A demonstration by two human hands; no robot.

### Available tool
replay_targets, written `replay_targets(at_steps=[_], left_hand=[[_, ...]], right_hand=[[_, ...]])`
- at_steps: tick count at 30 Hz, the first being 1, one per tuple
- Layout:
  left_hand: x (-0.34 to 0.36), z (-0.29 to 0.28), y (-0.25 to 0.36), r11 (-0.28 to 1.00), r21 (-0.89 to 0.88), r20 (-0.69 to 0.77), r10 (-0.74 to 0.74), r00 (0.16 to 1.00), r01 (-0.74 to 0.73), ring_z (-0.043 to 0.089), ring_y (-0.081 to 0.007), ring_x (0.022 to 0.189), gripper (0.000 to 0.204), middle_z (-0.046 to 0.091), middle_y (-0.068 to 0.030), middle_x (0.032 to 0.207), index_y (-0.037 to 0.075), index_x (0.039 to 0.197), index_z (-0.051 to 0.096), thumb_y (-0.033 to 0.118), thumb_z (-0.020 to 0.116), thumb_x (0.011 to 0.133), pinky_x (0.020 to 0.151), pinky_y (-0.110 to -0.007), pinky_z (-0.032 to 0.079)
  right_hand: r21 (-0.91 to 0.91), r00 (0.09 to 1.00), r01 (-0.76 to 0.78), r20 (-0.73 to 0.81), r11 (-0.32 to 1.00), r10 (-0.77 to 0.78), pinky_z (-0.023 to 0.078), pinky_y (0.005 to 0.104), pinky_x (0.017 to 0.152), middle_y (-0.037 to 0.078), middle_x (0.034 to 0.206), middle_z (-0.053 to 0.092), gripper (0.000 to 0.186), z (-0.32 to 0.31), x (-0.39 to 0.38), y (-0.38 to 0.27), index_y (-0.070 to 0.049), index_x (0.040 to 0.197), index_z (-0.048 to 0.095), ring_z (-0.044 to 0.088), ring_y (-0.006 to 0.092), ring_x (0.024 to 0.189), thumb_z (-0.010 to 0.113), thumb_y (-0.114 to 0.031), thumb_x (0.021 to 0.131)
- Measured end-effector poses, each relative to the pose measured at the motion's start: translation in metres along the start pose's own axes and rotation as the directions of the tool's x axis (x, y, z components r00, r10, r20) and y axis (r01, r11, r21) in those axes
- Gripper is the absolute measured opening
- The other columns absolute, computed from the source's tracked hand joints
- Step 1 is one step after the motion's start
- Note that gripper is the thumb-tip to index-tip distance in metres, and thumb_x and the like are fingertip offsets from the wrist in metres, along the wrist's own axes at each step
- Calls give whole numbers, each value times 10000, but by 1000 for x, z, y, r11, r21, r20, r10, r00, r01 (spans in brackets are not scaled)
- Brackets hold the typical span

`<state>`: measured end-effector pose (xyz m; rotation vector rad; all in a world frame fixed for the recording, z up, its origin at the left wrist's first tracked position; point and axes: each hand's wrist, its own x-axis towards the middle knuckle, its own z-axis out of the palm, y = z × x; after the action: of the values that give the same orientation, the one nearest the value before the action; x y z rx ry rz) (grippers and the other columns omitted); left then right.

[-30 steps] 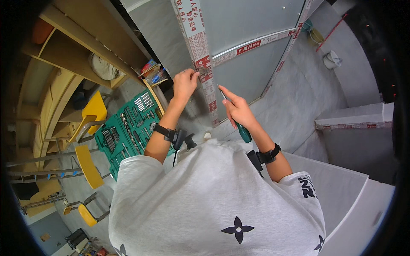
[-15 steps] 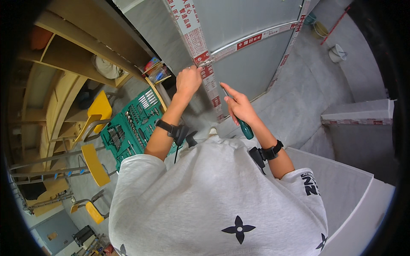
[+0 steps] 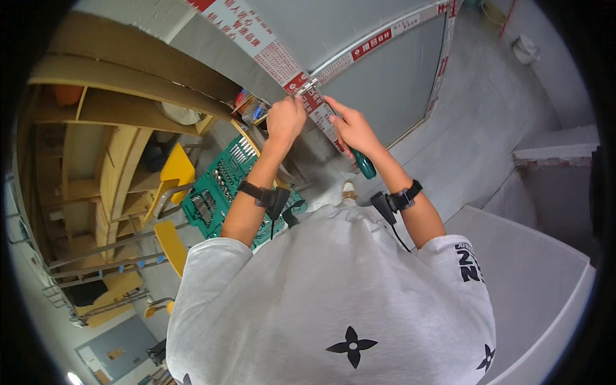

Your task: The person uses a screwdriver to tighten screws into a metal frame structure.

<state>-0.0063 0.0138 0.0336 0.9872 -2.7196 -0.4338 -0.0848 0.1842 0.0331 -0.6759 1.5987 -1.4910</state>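
Across a grey tiled floor (image 3: 471, 115), toward the far middle, stands a grey-panelled door (image 3: 391, 83) in a metal frame. To the left run curved wooden shelves (image 3: 122, 173), with a yellow chair (image 3: 178, 168) before them and an open green tool case (image 3: 194, 220) of sockets and wrenches to the chair's right. Far right, a white bucket (image 3: 526, 49) stands by the wall; near right lies a broad pale panel (image 3: 520, 263). Another door (image 3: 122, 346), grey-blue, shows at the near left.

Red-and-white printed film (image 3: 256, 35) covers the frame and its crossbar — lines of characters with solid red blocks, and a patch of finer print beside the metal fitting. Bold black lettering marks the right sleeve (image 3: 470, 264) of the pale shirt, which carries dark four-petal motifs (image 3: 351, 347).

The small metal fitting (image 3: 310, 85) sits where the crossbar meets the upright. The left hand (image 3: 287, 120) is at its near left, fingers curled in close — whether they grip anything I cannot tell. The right hand (image 3: 355, 130) is wrapped round a green-handled screwdriver (image 3: 364, 163), index finger stretched toward the fitting; the tool's tip is hard to make out.
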Motion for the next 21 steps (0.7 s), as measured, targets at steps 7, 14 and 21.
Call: replay_targets(at_steps=[7,14,21], left_hand=[[20,4,-12,1000,-12,85,-27,996,28,637,-460,855,544,656,-304,859,-83,886,669,449,561,856,817,-492,487],[34,18,-39,834,-551,94,46,994,14,592,-243,1044,574,605,-180,1159,-59,1255,423,209,709,836,944,-344,431],[35,31,-42,797,-591,35,180,983,-125,513,-228,1124,532,519,-172,1260,-62,1338,340,160,604,932,1012,-345,376]], right_hand=[[123,997,69,-52,990,-63,413,288,333,29,505,464,487,-6,29,19,-180,1451,395,458,121,340,431,-105,971],[171,995,100,-1,980,-101,419,295,337,42,536,473,495,-6,39,36,-170,1463,371,476,126,357,419,-100,975],[157,993,120,2,980,-122,427,313,339,50,521,469,496,-9,39,38,-163,1469,357,483,139,360,415,-94,982]])
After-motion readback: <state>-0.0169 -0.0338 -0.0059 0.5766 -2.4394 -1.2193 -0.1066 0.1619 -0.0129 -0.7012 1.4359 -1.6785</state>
